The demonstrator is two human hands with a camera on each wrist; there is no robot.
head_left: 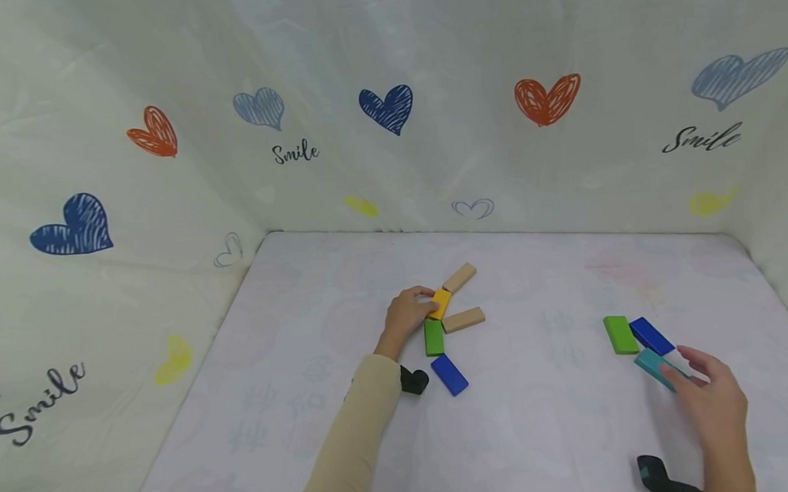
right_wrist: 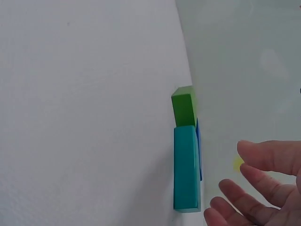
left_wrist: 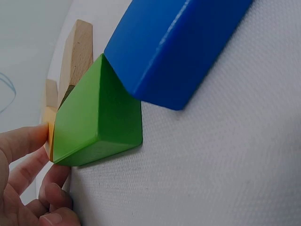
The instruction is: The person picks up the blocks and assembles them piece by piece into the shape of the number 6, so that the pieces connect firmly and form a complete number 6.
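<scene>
My left hand [head_left: 406,314] pinches a yellow block [head_left: 442,302] between thumb and fingers, low over the table. One plain wooden block [head_left: 460,276] meets its far end, and a second wooden block [head_left: 464,319] angles off to the right near its lower end. Below the yellow one, a green block [left_wrist: 77,117] stands end to end with it, followed by a blue block [left_wrist: 174,47] set at a slant. On the right, my right hand [head_left: 718,395] hovers beside a teal block [right_wrist: 185,167], fingers loosely bent and apart from it. Another green block [head_left: 620,335] and blue block [head_left: 652,335] lie against the teal one.
The blocks rest on a pale table [head_left: 534,433] in two groups, left of centre and at the right. A cloth wall [head_left: 463,159] printed with hearts rises behind and at the sides. Black devices [head_left: 414,381] sit at both wrists.
</scene>
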